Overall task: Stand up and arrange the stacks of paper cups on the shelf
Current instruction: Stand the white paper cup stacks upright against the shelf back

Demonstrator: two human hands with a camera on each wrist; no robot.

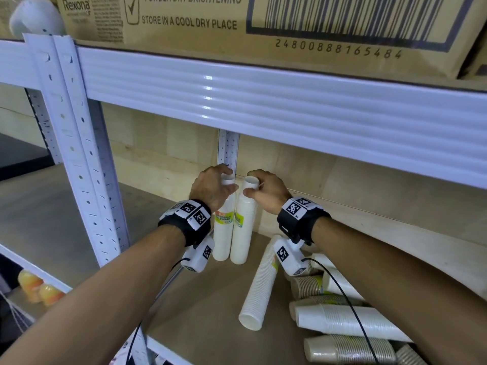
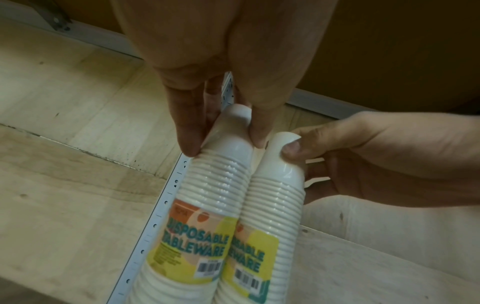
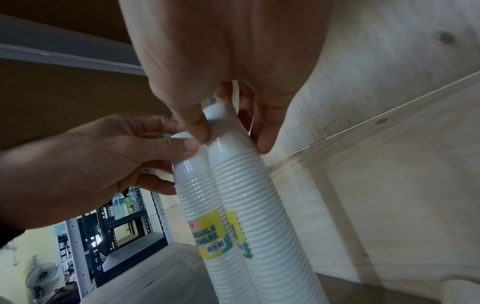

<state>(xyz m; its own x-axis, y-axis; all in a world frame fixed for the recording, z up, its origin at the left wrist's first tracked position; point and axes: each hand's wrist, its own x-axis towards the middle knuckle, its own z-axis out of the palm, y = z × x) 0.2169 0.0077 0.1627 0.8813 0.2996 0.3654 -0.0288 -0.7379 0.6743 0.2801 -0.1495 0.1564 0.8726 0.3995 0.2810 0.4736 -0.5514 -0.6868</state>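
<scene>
Two tall stacks of white paper cups with yellow labels stand upright side by side in the shelf's back left corner: the left stack (image 1: 222, 243) and the right stack (image 1: 241, 243). My left hand (image 1: 224, 180) grips the top of the left stack (image 2: 215, 185), fingers and thumb curled round its end cup. My right hand (image 1: 251, 189) pinches the top of the right stack (image 3: 249, 195) between thumb and fingers. The two stacks touch each other. Several more stacks lie flat at the right, among them a long white one (image 1: 259, 285).
The wooden shelf board (image 1: 200, 317) carries a pile of lying white stacks (image 1: 342, 322) and brown stacks (image 1: 347, 349) at the front right. A white beam (image 1: 263, 101) with a cardboard box (image 1: 210, 22) runs close overhead. A perforated post (image 1: 79, 154) stands at the left.
</scene>
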